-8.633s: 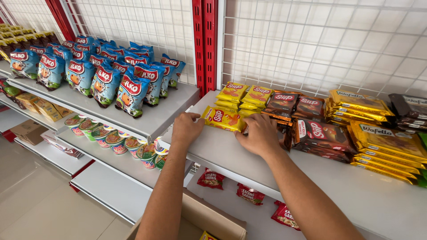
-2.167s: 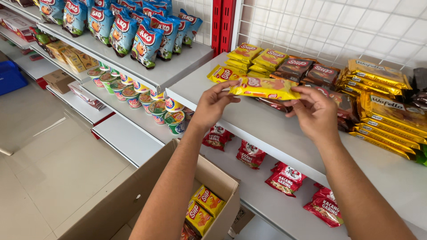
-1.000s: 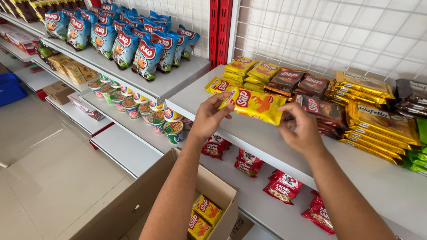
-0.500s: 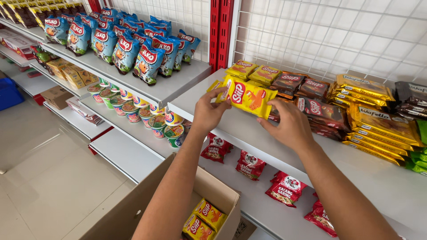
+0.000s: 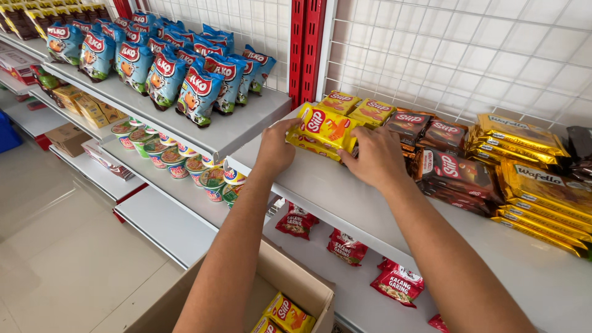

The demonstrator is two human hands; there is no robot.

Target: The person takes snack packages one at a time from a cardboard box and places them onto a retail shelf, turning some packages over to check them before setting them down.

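Holding a yellow snack packet [image 5: 325, 125] from either end, the left hand [image 5: 275, 146] and right hand [image 5: 376, 158] close their fingers on its edges, over a small stack of like packets at the front left of the white metal shelf [image 5: 345, 200]. Fingers: curled, gripping the packet on both sides.

Same shelf, rightward: dark brown wafer packs [image 5: 456, 172], then gold wafer packs [image 5: 536, 185], all lying flat in stacks. Behind: white wire-grid back panel [image 5: 456, 55] and a red upright post [image 5: 306, 43].

Neighbouring shelf, left: blue snack bags [image 5: 166, 68] standing in rows. Lower shelf, left: cup noodles [image 5: 185, 163] in a line. Lower shelf below the hands: red peanut packets [image 5: 345, 245], scattered flat.

Floor: pale glossy tile [image 5: 55, 246]. An open cardboard box [image 5: 296, 287] stands beneath the arms, with more yellow packets inside.
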